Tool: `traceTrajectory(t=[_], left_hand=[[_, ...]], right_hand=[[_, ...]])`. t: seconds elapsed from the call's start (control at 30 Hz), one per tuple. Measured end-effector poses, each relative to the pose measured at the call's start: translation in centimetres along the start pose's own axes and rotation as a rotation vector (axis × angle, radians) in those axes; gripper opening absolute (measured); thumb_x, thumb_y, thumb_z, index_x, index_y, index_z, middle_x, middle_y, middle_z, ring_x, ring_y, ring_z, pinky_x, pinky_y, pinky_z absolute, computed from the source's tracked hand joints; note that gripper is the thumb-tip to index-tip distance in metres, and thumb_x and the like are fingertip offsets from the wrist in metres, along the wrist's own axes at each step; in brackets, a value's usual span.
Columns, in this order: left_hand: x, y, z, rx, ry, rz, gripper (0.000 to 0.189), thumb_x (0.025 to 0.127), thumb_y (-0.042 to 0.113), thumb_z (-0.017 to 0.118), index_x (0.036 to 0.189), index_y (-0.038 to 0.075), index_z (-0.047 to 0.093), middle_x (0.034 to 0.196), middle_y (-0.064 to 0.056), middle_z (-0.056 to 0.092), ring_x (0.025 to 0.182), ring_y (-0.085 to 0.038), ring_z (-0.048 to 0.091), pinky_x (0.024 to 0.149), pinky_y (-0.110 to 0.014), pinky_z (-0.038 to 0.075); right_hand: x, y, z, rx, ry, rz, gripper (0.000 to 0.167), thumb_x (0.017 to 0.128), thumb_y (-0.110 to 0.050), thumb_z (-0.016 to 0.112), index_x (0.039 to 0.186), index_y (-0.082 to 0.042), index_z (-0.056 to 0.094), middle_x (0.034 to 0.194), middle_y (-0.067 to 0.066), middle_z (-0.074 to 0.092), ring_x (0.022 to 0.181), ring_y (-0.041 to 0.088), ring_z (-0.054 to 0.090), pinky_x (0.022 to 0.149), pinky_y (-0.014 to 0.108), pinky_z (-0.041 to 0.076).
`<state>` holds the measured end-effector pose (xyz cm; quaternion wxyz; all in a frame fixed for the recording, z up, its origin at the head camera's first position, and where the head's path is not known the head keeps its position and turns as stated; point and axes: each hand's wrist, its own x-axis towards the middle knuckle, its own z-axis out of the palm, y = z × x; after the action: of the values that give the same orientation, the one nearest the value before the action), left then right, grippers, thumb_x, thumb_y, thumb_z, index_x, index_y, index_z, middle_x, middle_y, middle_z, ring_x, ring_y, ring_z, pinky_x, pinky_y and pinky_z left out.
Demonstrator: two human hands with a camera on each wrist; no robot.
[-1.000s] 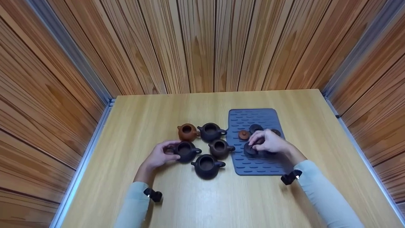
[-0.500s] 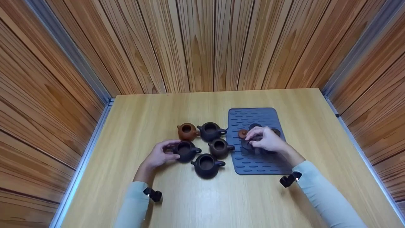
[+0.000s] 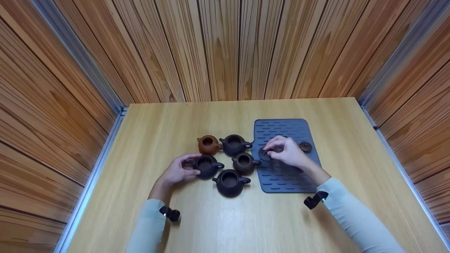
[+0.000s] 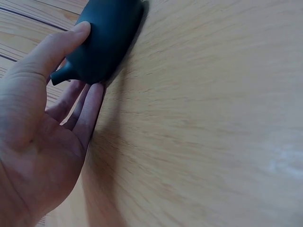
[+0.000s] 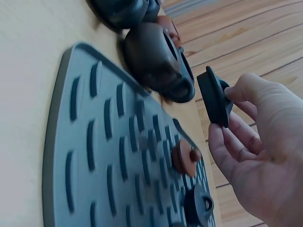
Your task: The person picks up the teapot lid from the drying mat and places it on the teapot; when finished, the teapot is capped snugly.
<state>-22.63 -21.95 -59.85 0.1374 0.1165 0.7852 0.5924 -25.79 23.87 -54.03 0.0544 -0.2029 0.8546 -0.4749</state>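
My left hand (image 3: 178, 170) holds a black teapot (image 3: 210, 173) on its spout side. Thumb and fingers lie on opposite sides of the pot, and it sits upright and lidless on the table. Over the grey mat (image 3: 285, 184), my right hand (image 3: 289, 151) pinches a dark teapot lid (image 3: 263, 154) by its knob. The right wrist view has this lid (image 5: 213, 97) raised off the mat and turned edge-on. Below it on the mat lie an orange lid (image 5: 185, 158) and a black lid (image 5: 198, 205), both hidden behind the hand in the head view.
Several more lidless teapots cluster left of the mat: an orange one (image 3: 207, 150), a black one (image 3: 235, 152) behind, a brown one (image 3: 245, 170) touching the mat's edge, and a black one (image 3: 230, 191) in front. A brown lid (image 3: 305, 147) lies at the mat's right.
My right hand has picked up the dark lid from the mat and carried it left and away from me, toward the teapots. The left hand keeps its hold on the teapot.
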Motion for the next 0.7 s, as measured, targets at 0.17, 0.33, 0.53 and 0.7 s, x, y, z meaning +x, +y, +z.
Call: traceTrajectory(t=[0.17,0.33,0.53,0.7], left_hand=[[0.1,0.0,-0.1,0.027,0.001,-0.016,0.064,0.095,0.001,0.086,0.156,0.006,0.066,0.157,-0.025,0.064,0.143,-0.043,0.064,0.121,-0.042,0.049],[0.2,-0.1,-0.1,0.036,0.008,-0.009,0.064,0.095,-0.001,0.087,0.155,0.005,0.067,0.156,-0.024,0.064,0.143,-0.04,0.063,0.121,-0.04,0.048],[0.2,-0.2,0.1,0.036,0.013,0.013,0.063,0.094,-0.001,0.088,0.153,0.002,0.068,0.155,-0.026,0.063,0.14,-0.035,0.065,0.118,-0.032,0.048],[0.1,0.0,0.1,0.04,0.018,0.006,0.062,0.094,-0.001,0.088,0.153,0.004,0.068,0.156,-0.025,0.063,0.142,-0.037,0.062,0.122,-0.039,0.045]], right_hand=[[0.6,-0.8,1.2,0.017,0.0,-0.019,0.019,0.097,0.003,0.079,0.112,-0.006,0.089,0.122,0.019,0.077,0.113,0.017,0.067,0.096,0.028,0.056],[1.4,-1.7,2.5,0.027,0.007,-0.035,0.017,0.096,0.002,0.08,0.11,-0.005,0.089,0.121,0.02,0.077,0.106,0.013,0.066,0.087,0.022,0.055],[2.4,-3.3,4.2,0.002,0.033,-0.055,0.017,0.094,-0.001,0.082,0.108,-0.008,0.09,0.117,0.018,0.079,0.108,0.019,0.067,0.087,0.024,0.053],[3.1,-4.6,5.9,0.023,0.025,-0.059,0.018,0.093,0.0,0.082,0.107,-0.006,0.089,0.117,0.018,0.079,0.113,0.022,0.067,0.093,0.033,0.056]])
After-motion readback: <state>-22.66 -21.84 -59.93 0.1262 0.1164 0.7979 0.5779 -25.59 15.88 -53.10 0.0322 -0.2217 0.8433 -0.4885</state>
